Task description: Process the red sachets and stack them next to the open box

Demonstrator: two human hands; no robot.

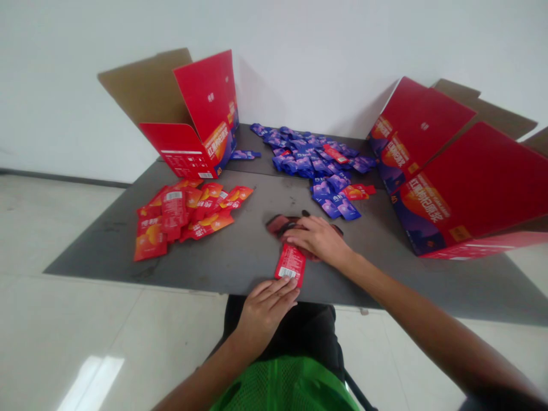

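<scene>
A red sachet (pixel 291 261) with white print and a barcode lies near the table's front edge. My left hand (pixel 268 311) holds its near end, fingers stretched together over the packet. Over the far end, my right hand (pixel 319 238) grips a crumpled dark red and black cloth (pixel 278 224), blurred and partly hidden by the fingers. Left of my hands is a loose pile of red-orange sachets (pixel 186 214), several of them overlapping. Beyond my right hand, a heap of purple-blue sachets (pixel 303 154) spreads along the back, with a few red ones among them.
An open red and purple carton (pixel 201 137) stands at the back left, flaps raised. Another such carton (pixel 445 188) stands at the right, also with its flaps up. The grey tabletop (pixel 240 257) ends just in front of my body, and a white wall rises behind.
</scene>
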